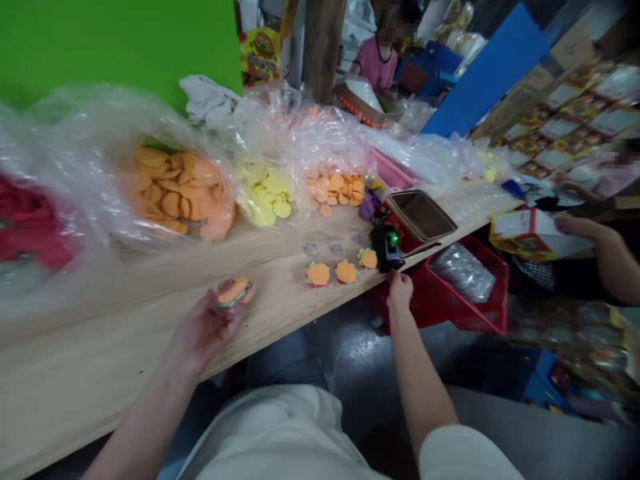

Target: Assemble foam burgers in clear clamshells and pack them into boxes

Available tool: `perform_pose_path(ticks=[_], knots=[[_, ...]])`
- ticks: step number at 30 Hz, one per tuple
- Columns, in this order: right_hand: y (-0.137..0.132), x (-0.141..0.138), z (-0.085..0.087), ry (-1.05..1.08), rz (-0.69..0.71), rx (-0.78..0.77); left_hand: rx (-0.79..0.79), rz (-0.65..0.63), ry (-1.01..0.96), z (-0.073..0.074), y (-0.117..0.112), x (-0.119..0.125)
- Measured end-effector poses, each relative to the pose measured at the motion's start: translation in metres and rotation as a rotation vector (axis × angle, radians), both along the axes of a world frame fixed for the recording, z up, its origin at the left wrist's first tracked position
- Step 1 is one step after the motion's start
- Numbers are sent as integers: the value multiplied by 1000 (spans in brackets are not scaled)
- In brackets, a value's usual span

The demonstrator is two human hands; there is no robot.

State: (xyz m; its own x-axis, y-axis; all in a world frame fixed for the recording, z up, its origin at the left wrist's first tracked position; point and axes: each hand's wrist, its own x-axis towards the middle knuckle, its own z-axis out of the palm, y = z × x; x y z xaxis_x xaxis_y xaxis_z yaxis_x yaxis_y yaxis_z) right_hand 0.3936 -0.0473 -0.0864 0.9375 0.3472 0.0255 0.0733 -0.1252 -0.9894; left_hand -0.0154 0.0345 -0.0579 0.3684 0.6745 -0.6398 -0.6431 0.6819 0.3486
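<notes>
My left hand is closed round a toy burger, holding it tilted above the wooden table. At the table's front edge, my right hand has its fingers pinched together at the near end of a black tape dispenser with a green hub; whatever sits between the fingertips is too small to make out. Left of the dispenser, three toy burgers lie in a row: one at left, one in the middle and a smaller-looking one at right. Small clear pieces lie behind them.
Plastic bags hold orange pieces, yellow discs and more orange pieces. A brown tray stands behind the dispenser. Below the edge is a red crate. A co-worker's hand holds a printed box at right.
</notes>
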Motion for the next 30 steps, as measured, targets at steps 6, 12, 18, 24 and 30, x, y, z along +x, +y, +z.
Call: perform_pose_path(ticks=[6, 12, 18, 24, 30], knots=[[-3, -128, 39, -158, 492, -74, 89, -70, -34, 10, -17, -10], [-2, -282, 63, -56, 1324, -49, 286, 14, 65, 29, -40, -37], [4, -308, 61, -45, 1367, -45, 307, 132, 122, 32, -51, -67], [3, -324, 56, 168, 1325, -207, 304, 190, 151, 28, -55, -74], [4, -335, 50, 296, 1354, -127, 337, 201, 134, 29, -58, -74]])
